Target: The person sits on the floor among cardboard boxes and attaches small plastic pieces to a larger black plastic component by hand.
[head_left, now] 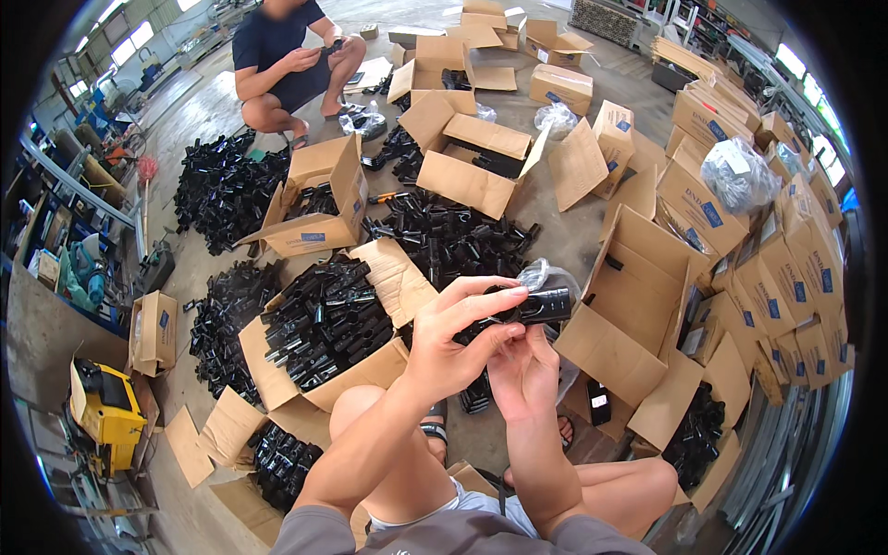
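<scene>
Here, closest in, the person squats with knees spread, so both forearms rise between them and meet at chest height over the floor. The left hand (453, 338) curls over a black plastic part (532, 305), thumb and fingers closed on its near end, while the right hand (523, 370) sits beneath, fingers closed up against the part's underside; the pairing looks like a way to steady it for close handling. A clear plastic bag (541, 275) shows just behind the part, touching it.

Just left of the knees an open cardboard box (356, 375) brims with the same black parts, within easy reach. To the right an empty tilted box (629, 324) gapes toward the person.

Farther out, loose black parts (444, 236) lie heaped on the concrete floor (199, 111) among more open cartons. At the far end another person (287, 55) squats, both hands busy with a small dark piece.
</scene>
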The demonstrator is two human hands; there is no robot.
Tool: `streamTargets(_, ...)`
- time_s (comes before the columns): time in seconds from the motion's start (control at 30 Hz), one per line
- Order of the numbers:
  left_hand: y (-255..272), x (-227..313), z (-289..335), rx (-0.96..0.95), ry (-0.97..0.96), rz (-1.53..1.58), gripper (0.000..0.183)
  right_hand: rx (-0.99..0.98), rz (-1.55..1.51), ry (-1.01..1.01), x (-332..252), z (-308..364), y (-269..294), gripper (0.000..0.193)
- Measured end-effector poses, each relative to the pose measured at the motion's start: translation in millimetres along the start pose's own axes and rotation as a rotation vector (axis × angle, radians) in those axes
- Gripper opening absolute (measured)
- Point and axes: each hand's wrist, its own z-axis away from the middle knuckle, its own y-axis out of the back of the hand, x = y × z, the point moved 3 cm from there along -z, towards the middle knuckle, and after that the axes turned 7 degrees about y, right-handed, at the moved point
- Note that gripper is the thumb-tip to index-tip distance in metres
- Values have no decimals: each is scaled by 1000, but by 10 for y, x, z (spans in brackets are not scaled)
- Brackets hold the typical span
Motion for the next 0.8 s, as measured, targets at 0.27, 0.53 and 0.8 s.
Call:
streamTargets(0.27,-64,-53,36,63,172,264,45,-16,-55,-80,-18,9,-6,28)
streamTargets(0.53,-12,57,-39,38,61,19,44,39,104,32,-10,54,28,30)
streamTargets(0.8,-185,58,19,-219,188,-177,65,181,379,194,-149,-22,43,19)
